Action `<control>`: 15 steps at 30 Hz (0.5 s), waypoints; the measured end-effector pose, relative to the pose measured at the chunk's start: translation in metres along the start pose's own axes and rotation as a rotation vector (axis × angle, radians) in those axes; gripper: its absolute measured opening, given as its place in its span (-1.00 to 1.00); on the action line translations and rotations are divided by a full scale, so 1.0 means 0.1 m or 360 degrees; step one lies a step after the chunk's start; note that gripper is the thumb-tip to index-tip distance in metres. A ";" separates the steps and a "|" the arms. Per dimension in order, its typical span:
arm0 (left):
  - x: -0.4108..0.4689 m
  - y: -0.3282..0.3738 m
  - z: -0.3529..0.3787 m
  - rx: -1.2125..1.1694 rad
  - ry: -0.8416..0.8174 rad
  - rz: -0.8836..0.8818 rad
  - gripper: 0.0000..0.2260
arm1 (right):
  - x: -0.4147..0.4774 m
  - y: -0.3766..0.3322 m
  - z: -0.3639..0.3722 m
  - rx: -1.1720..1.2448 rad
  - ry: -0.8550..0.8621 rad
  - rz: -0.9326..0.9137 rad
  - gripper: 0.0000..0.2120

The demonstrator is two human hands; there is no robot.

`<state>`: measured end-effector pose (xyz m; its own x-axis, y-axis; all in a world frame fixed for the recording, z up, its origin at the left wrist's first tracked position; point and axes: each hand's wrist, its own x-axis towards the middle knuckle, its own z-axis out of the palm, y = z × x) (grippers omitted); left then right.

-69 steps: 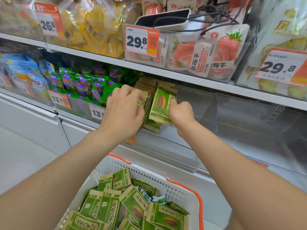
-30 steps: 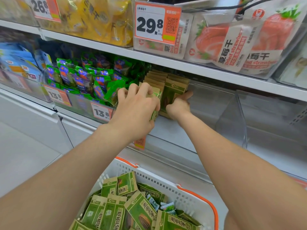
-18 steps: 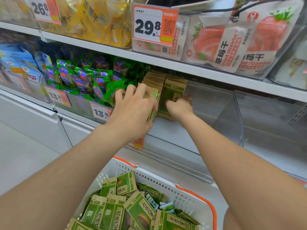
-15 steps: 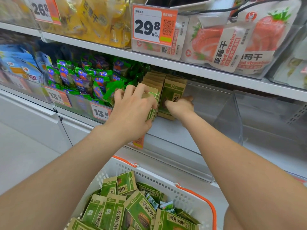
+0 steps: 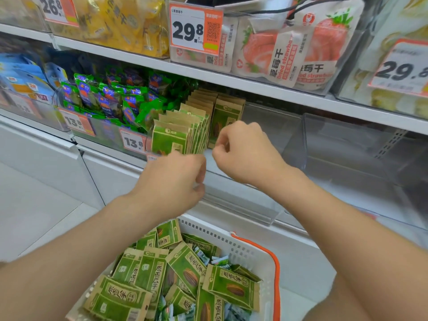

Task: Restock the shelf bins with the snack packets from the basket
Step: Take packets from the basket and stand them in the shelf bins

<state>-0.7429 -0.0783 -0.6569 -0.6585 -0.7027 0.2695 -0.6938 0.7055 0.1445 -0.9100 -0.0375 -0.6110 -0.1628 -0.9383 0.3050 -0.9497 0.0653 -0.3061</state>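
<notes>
Your left hand [image 5: 172, 181] and right hand [image 5: 244, 154] are both curled closed, gripping nothing. Just ahead of them, green-and-kraft sunflower seed packets [image 5: 179, 133] stand upright in rows inside the clear shelf bin [image 5: 254, 206]. Below your wrists, identical loose packets [image 5: 185, 269] lie jumbled in the white basket [image 5: 231, 243].

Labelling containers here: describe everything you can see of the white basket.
The basket is white plastic, with rows of small slots below its rim and an orange handle lying along the right edge. It sits low in front of the person, below the shelf bins, only partly in frame. It holds a loose heap of green and brown snack packets at mixed angles, with a few smaller pale packets among them. The left forearm crosses in front of its left side; contact cannot be told.
</notes>
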 end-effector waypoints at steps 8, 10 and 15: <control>-0.45 0.25 0.84 0.0289 -0.1677 0.0264 -0.41 | -0.81 -0.15 0.14 -0.0356 -0.0919 -0.0289 -0.76; -0.60 0.30 1.11 0.0282 -0.1762 0.0337 -0.46 | -0.93 -0.05 0.32 -0.0568 -0.1174 -0.0365 -0.71; -1.15 0.40 1.78 0.0457 -0.1847 0.0577 -0.58 | -1.18 0.13 0.73 -0.0848 -0.1597 -0.0409 -0.91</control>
<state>-0.7467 0.0144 -0.8514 -0.5920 -0.2416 -0.7689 -0.3611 0.9324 -0.0150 -0.8838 0.0496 -0.7165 0.1091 -0.7763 -0.6208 -0.9550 -0.2552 0.1512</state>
